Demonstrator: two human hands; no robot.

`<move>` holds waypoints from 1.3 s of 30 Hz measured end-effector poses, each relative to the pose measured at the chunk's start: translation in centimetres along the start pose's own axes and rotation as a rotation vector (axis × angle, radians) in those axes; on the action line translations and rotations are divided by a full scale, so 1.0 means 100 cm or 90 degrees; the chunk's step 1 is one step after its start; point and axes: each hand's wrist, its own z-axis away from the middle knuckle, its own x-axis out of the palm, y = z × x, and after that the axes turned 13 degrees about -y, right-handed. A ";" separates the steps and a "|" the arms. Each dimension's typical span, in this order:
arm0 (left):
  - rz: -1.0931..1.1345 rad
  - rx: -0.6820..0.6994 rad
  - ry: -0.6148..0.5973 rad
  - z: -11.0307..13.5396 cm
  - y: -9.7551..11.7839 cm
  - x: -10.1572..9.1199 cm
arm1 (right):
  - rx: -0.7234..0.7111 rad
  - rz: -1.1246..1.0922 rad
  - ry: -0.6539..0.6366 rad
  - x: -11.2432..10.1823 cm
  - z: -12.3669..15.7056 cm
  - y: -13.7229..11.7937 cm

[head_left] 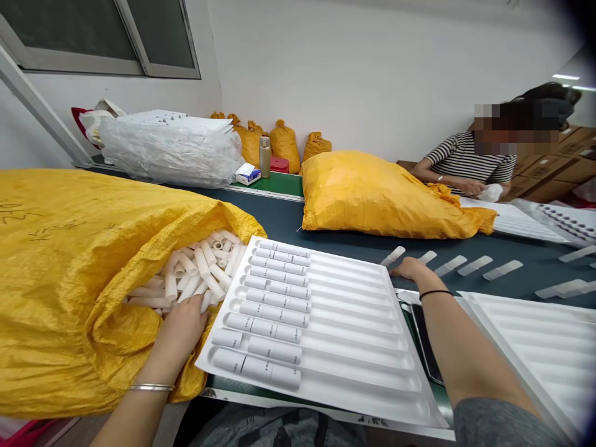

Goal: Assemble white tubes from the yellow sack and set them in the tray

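My left hand (184,329) reaches into the mouth of a large yellow woven sack (116,248) full of loose white plastic tubes (205,261). Its fingers close around one white tube (205,302) at the edge of the pile. My right hand (410,268) is stretched over the dark belt, among a row of white tubes (451,266); its fingertips point down and are mostly hidden. Between my hands lies a white grooved tray (358,323). Printed white tubes (274,313) fill the left part of its grooves; the right part of the grooves holds none.
A dark phone (426,341) lies under my right forearm, beside another white grooved tray (535,347). A closed yellow sack (372,192) rests across the belt (279,214). Behind stand a bottle (264,157) and plastic-wrapped trays (172,149). A co-worker in a striped shirt (459,155) sits far right.
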 end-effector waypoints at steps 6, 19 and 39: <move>0.007 -0.012 0.060 0.023 -0.009 -0.022 | -0.143 0.071 -0.038 0.003 0.086 -0.027; 0.513 0.383 0.309 0.053 0.064 -0.028 | -0.771 0.264 -0.085 0.144 0.243 -0.112; 0.647 0.366 -0.012 0.085 0.079 -0.033 | -0.920 -0.285 0.029 0.056 0.197 -0.119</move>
